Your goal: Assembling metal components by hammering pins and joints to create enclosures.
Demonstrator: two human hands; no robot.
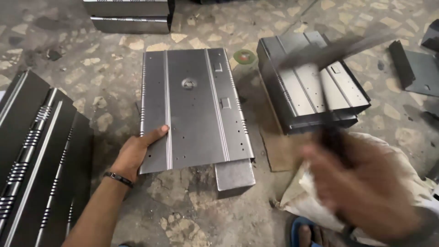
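- Metal panel [194, 107]: a flat grey sheet with pressed ribs and punched holes, lying on the floor at centre. Its long axis runs near to far, ribs parallel to it, far end tilted slightly right.
- The panel's near right corner rests on a steel block [234, 176] that projects from under the near edge.
- Left hand [137, 153]: at the near left corner of the panel, forearm coming in from near left. Thumb lies on top of the sheet — the fingers curl under its edge, gripping it.
- Right hand [366, 187]: raised at near right, heavily blurred. Fingers closed around the dark handle of a hammer [329, 55]; the head is a streak above the stack of panels [315, 87] at far right.
- More ribbed panels [36, 155] lie at left.
- A green disc [244, 56] lies just beyond the panel.
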